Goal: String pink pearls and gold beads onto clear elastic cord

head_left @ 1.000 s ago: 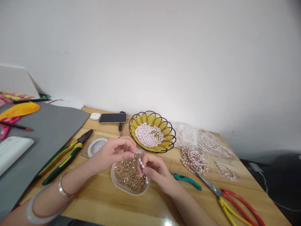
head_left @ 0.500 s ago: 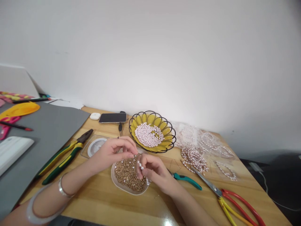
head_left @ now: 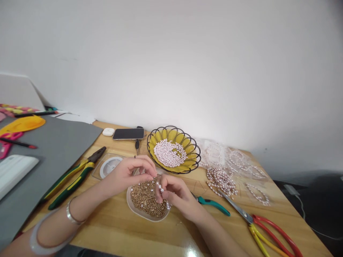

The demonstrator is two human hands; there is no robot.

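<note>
Pinched between the fingers of my right hand (head_left: pixel 175 196) is a short string of pearly beads (head_left: pixel 160 188); part of it hangs below the palm. My left hand (head_left: pixel 138 173) is closed at the fingertips, close to the upper end of that string. What the left fingertips pinch is too small to make out. Both hands hover over a pale tray (head_left: pixel 134 211) filled with small gold beads (head_left: pixel 146 198), with a few pearly ones mixed in. Just behind them stands a black wire basket (head_left: pixel 198 159) with a yellow lining, holding pale pink beads (head_left: pixel 168 153).
Green-handled pliers (head_left: pixel 77 175) and a clear case with a white spool (head_left: pixel 108 167) lie left. Teal-handled pliers (head_left: pixel 214 205) and red-and-yellow scissors (head_left: pixel 252 219) lie right, near beaded strands (head_left: pixel 222 180) and bagged strands (head_left: pixel 238 159). A phone (head_left: pixel 128 134) lies behind.
Hardly anything differs. Both hands stay over the tray, with only a very slight shift of the fingers and the bead string.
</note>
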